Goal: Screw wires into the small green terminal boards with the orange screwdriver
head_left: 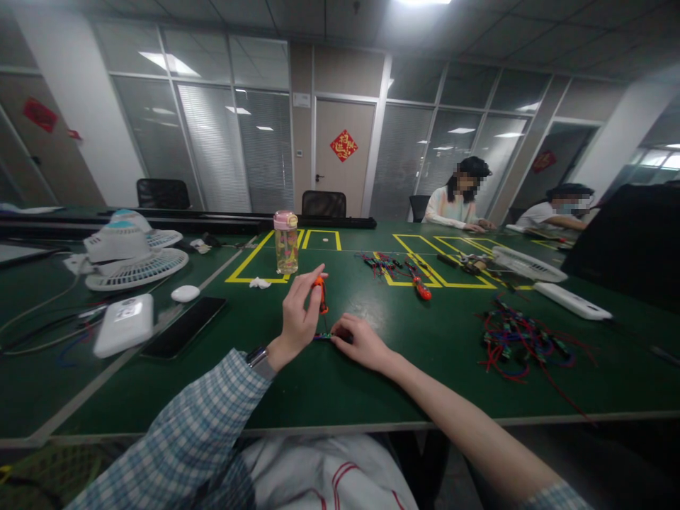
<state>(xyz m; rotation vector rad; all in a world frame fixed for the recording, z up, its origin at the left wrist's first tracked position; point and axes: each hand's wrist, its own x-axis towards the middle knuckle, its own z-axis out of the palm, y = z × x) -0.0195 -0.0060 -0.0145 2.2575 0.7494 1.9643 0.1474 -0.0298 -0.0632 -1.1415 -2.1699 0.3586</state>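
Note:
My left hand (299,312) is raised over the green table (435,354), its fingers pinched on an orange-handled tool (320,293) that points down at a small dark part (323,336) on the tabletop. My right hand (358,341) lies low on the table just right of that part, fingers curled and pressing its end. A watch sits on my left wrist, above a checked sleeve.
A tangle of red, blue and black wired parts (518,341) lies to the right, more wires (396,269) farther back. A bottle (286,243), a phone (183,326), a white power bank (124,324) and fans (132,251) stand left. Two people sit at the far right.

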